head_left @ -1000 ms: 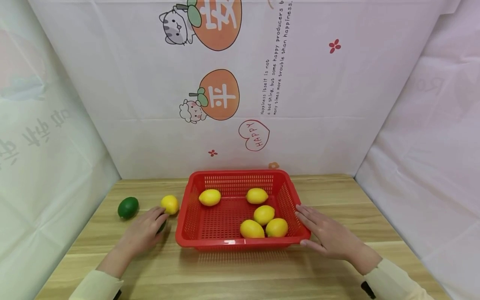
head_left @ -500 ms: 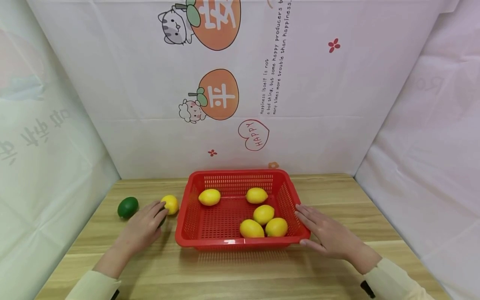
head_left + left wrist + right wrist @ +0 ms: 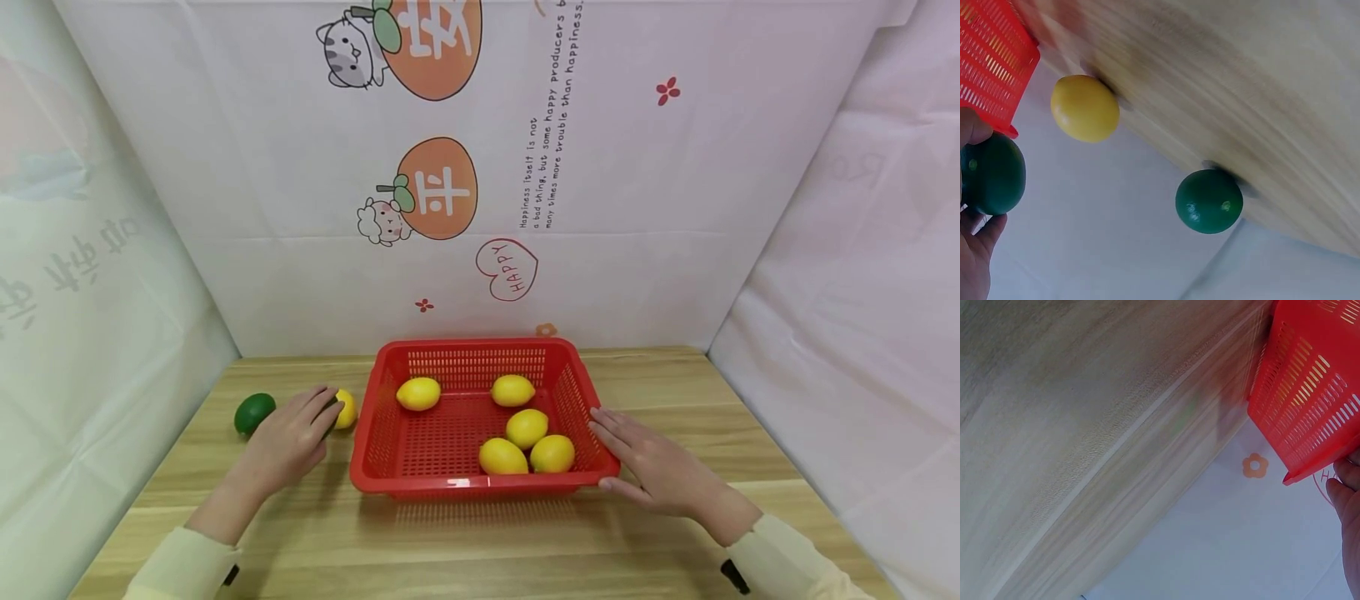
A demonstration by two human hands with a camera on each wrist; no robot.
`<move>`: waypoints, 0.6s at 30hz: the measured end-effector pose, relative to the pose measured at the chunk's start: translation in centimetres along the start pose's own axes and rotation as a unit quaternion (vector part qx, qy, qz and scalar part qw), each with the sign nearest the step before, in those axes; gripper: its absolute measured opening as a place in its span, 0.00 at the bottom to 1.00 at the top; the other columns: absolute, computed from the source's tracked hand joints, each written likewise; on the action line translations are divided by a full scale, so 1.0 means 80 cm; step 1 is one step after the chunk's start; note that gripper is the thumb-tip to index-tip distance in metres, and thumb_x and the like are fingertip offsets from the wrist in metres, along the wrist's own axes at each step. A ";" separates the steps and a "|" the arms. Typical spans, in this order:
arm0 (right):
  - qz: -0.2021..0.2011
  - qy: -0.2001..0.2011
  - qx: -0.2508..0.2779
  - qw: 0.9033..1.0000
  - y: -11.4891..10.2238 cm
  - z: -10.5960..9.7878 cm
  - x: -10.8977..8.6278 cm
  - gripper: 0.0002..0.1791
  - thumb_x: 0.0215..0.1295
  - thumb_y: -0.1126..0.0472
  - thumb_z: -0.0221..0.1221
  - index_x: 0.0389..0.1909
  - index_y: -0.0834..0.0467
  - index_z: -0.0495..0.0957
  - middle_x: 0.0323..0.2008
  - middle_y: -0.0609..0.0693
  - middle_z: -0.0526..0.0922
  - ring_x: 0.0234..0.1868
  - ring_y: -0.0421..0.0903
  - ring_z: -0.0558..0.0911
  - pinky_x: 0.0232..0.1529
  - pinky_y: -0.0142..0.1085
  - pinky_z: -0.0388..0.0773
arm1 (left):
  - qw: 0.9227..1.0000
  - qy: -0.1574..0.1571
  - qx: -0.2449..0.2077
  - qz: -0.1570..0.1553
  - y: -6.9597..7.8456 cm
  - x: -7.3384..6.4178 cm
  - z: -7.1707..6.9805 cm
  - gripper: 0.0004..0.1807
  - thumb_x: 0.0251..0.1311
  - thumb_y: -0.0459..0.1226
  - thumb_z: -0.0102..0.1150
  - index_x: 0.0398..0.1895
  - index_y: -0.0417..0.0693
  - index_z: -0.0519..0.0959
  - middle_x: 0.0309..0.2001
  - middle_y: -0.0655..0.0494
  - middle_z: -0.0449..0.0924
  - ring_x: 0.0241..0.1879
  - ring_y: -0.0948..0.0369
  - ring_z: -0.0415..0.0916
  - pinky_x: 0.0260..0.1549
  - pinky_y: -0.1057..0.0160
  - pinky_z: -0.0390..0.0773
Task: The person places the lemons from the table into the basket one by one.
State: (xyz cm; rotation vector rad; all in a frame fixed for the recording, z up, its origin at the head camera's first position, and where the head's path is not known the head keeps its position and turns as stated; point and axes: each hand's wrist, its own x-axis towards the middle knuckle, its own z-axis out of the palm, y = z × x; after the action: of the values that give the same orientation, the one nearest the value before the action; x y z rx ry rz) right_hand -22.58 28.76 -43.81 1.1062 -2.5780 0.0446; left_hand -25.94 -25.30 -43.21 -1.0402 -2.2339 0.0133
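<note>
My left hand holds a dark green lime between thumb and fingers, left of the red basket. From the head, the hand covers most of this lime. Just beyond the fingertips a yellow lemon rests on the table, partly hidden by them. A second dark green lime lies to the left of the hand. My right hand rests its extended fingers against the basket's right rim, with the thumb at the front right corner.
Inside the basket are several yellow lemons, one at the back left, one at the back right and a cluster by the front right. The wooden table meets a printed white cloth wall behind; cloth also hangs at both sides.
My left hand has lifted the green lime and moved slightly away from me, now overlapping more of the yellow lemon beside the basket. The right hand and the basket have stayed in place.
</note>
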 end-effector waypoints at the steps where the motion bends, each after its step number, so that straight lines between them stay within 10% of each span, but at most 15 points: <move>1: 0.000 -0.001 0.000 1.000 0.000 0.000 0.000 0.41 0.64 0.37 0.57 0.67 0.64 0.67 0.69 0.59 0.66 0.66 0.57 0.69 0.57 0.51 0.73 | 1.000 0.002 -0.001 0.003 -0.001 0.001 -0.001 0.24 0.43 0.30 0.63 0.48 0.29 0.79 0.51 0.32 0.77 0.51 0.39 0.75 0.45 0.43 0.80; 8: -0.001 0.000 0.004 1.000 -0.001 -0.001 0.001 0.41 0.64 0.37 0.57 0.67 0.64 0.68 0.68 0.59 0.67 0.66 0.57 0.69 0.57 0.51 0.73 | 0.999 0.031 -0.002 0.019 -0.005 0.013 -0.005 0.26 0.62 0.37 0.33 0.47 0.28 0.79 0.51 0.32 0.78 0.51 0.39 0.75 0.44 0.43 0.80; 18: 0.002 -0.002 0.001 1.000 0.000 0.000 0.001 0.41 0.64 0.37 0.56 0.67 0.64 0.68 0.68 0.59 0.67 0.66 0.57 0.69 0.57 0.51 0.73 | 0.999 0.019 0.003 0.026 -0.006 0.031 -0.013 0.26 0.42 0.29 0.63 0.50 0.29 0.78 0.52 0.33 0.77 0.53 0.40 0.74 0.45 0.44 0.80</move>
State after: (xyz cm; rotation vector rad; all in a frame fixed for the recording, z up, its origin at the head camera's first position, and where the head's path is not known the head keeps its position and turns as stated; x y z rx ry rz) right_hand -22.59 28.70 -43.78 1.1045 -2.5843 0.0460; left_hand -26.83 -24.20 -40.86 -1.0865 -2.1710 0.0220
